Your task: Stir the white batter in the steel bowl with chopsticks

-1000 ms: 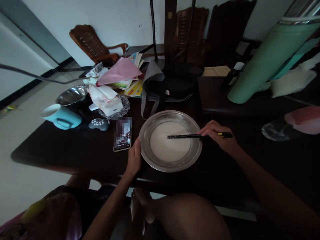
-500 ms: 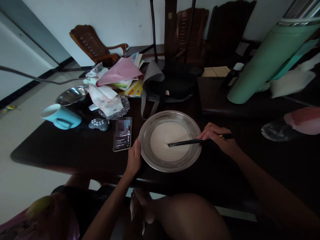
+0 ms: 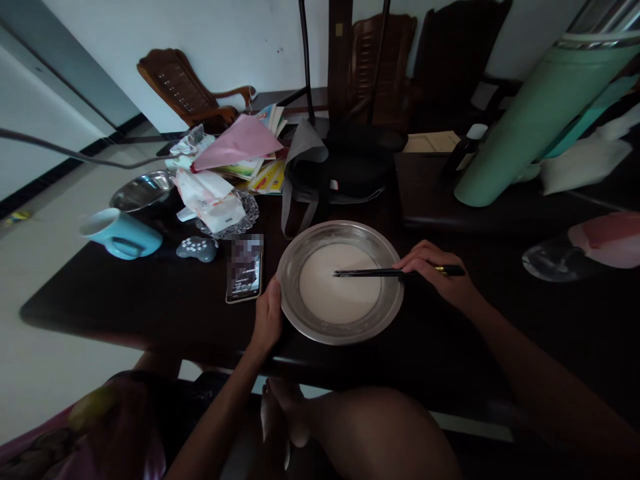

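A round metal bowl [image 3: 393, 310] stands on the dark table [image 3: 165, 300], holding a pale, milky liquid [image 3: 335, 300]. My left hand [image 3: 269, 310] grips the bowl's left rim, fingers closed on its side. Black chopsticks [image 3: 370, 273] are held in my right hand [image 3: 433, 267], above the bowl's right rim. Their tips dip into the liquid near its middle, and the sticks lie almost level across the view. Whether they are one or two sticks is hard to make out. Left of the bowl lies a phone [image 3: 245, 270] with its screen lit.
A light-blue mug [image 3: 127, 233], a game controller [image 3: 197, 249], another metal bowl [image 3: 145, 191] and a glass dish [image 3: 247, 217] with a paper bag [image 3: 215, 203] stand left. Behind is a black bag [image 3: 350, 163]. A green flask [image 3: 530, 127] and a pink-topped container [image 3: 607, 241] stand right.
The chopsticks have swung in the liquid, their tips moving away from me, so they now lie more level. My left hand and the bowl have stayed put.
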Demonstrator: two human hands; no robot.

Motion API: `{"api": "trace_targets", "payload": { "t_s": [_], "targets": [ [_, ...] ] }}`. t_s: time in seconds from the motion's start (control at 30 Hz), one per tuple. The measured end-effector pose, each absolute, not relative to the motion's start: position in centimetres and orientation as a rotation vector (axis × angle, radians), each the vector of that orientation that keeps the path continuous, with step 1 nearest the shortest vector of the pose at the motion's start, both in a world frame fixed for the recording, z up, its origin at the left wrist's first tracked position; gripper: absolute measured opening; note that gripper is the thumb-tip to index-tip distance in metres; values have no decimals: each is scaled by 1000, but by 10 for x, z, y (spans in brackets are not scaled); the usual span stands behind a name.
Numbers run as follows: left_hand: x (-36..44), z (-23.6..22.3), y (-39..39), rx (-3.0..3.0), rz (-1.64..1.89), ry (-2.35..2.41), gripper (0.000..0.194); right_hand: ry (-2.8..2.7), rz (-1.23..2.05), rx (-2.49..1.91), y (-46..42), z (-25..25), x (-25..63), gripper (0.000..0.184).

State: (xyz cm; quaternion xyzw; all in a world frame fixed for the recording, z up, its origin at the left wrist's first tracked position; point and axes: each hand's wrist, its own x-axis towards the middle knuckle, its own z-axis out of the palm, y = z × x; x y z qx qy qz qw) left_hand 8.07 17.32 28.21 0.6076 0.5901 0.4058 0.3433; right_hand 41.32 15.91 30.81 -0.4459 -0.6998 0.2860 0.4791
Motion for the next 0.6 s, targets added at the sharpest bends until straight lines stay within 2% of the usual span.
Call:
{"api": "trace_targets", "payload": {
  "t_s": [0.1,0.27,0.43,0.6],
  "targets": [
    [81,282,173,1566,1055,1538,67,-1665,733,-1056,159,309,414,30],
    [82,283,173,1554,1055,1550,68,-1750,709,-1091,159,308,413,22],
    [82,283,173,1571,1049,1542,68,-1668,736,-1071,158,307,414,30],
    [81,281,173,1567,1053,1537,67,-1750,715,-1086,159,307,414,21]
  ]
}}
